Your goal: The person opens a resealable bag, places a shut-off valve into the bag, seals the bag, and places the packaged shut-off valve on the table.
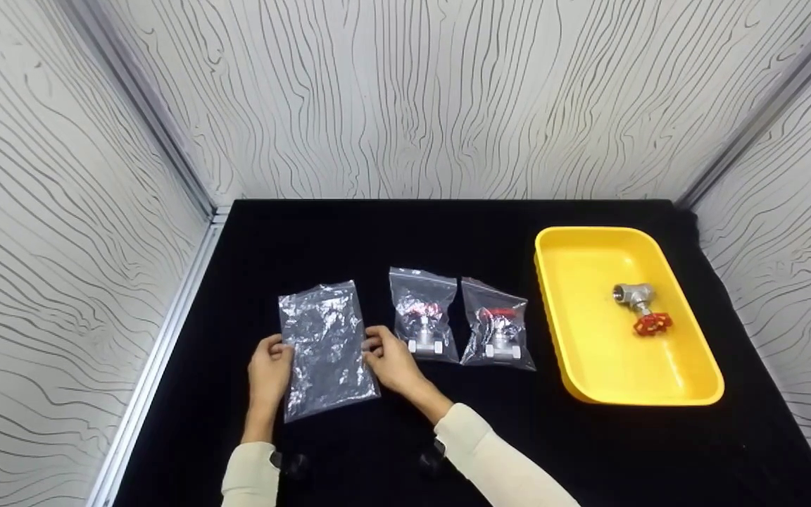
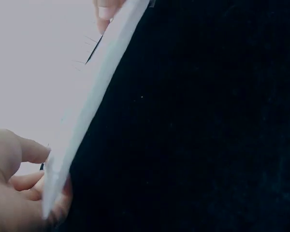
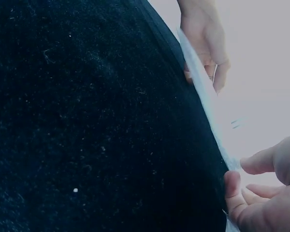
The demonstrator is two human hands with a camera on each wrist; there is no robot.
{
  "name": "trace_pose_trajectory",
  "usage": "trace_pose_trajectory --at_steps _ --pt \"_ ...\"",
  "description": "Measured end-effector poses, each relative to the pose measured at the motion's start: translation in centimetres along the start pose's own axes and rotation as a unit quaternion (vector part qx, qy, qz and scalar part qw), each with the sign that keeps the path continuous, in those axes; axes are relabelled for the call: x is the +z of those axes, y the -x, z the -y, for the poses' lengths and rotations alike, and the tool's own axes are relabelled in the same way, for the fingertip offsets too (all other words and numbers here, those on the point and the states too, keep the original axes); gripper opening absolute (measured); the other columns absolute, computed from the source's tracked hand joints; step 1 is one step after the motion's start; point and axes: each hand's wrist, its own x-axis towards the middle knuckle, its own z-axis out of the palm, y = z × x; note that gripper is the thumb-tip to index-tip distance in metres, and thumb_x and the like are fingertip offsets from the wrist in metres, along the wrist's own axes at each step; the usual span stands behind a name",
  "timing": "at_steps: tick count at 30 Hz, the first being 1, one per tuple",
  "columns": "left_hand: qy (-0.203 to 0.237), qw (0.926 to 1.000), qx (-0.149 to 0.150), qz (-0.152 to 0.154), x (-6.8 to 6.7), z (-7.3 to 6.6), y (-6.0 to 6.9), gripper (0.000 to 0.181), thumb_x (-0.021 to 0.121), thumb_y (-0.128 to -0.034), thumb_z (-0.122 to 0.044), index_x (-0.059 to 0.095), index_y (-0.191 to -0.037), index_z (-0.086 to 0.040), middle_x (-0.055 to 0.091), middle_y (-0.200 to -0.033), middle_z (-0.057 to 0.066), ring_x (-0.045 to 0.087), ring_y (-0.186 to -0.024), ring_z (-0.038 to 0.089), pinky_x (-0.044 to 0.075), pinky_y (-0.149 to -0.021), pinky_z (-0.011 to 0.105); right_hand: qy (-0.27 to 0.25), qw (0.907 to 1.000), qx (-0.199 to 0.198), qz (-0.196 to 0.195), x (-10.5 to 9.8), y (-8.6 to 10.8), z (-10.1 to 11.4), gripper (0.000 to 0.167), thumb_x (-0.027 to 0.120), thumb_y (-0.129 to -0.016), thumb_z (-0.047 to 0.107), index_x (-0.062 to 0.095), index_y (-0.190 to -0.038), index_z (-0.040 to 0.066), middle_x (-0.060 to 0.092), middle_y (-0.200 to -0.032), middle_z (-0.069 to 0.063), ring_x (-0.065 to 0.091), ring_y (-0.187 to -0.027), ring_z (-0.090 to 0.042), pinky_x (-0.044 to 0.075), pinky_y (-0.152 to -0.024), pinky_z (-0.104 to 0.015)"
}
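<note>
A clear flat plastic bag (image 1: 328, 352) hangs tilted between both hands, left of the two filled bags, with nothing visible inside it. My left hand (image 1: 269, 370) pinches its left edge; thumb and fingers lie on either side of the bag (image 2: 94, 92) in the left wrist view. My right hand (image 1: 395, 362) pinches the opposite edge, and the right wrist view shows the right hand's (image 3: 268, 188) thumb and fingers at the bag's edge (image 3: 208, 106).
Right of my right hand, two clear zip bags (image 1: 412, 285) (image 1: 484, 296) each hold a red-handled metal valve. A yellow tray (image 1: 574, 317) at the right contains one loose valve (image 1: 638, 294) with a red wheel. Patterned walls surround the black tabletop (image 1: 293, 239).
</note>
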Motion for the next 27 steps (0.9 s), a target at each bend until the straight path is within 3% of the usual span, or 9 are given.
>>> trace_pose_trajectory --at_steps 4,15,22,27 --pt "0.006 0.9999 -0.003 0.011 -0.1 -0.2 -0.1 0.042 0.065 -0.0957 -0.008 0.063 -0.134 0.009 0.073 -0.104 0.014 0.059 -0.081 -0.001 0.048 -0.072 0.013 -0.017 0.9998 0.007 -0.003 0.0 -0.1 -0.2 0.044 0.068 -0.088 -0.013 0.059 -0.130 -0.010 0.074 -0.103 -0.021 0.063 -0.081 -0.013 0.053 -0.072 -0.018" --pt "0.060 0.9978 -0.017 0.023 0.4 -0.5 0.4 0.029 0.066 -0.0944 -0.001 0.065 -0.121 0.008 0.070 -0.099 0.012 0.060 -0.075 0.004 0.050 -0.062 0.015 -0.014 0.9995 0.022 -0.015 -0.5 -0.3 0.0 0.034 0.071 -0.099 0.008 0.063 -0.128 -0.008 0.073 -0.089 -0.011 0.057 -0.072 -0.004 0.053 -0.068 -0.020" --pt "0.135 0.9900 0.000 0.042 0.9 -1.3 1.0 0.020 0.064 -0.1000 0.001 0.059 -0.118 0.008 0.071 -0.099 0.015 0.068 -0.075 0.008 0.058 -0.065 0.019 -0.052 0.9983 0.017 -0.020 -1.1 -0.1 0.1 0.023 0.067 -0.098 0.002 0.064 -0.120 -0.002 0.071 -0.083 -0.012 0.057 -0.063 -0.004 0.049 -0.058 -0.017" --pt "0.173 0.9832 0.018 0.055 1.3 -2.2 1.5 0.017 0.065 -0.1027 -0.004 0.058 -0.115 0.006 0.072 -0.092 0.013 0.070 -0.073 0.009 0.060 -0.066 0.020 -0.088 0.9957 0.014 -0.027 -2.0 0.2 0.0 0.017 0.064 -0.100 0.000 0.063 -0.118 -0.001 0.071 -0.086 -0.018 0.061 -0.063 -0.009 0.053 -0.056 -0.018"
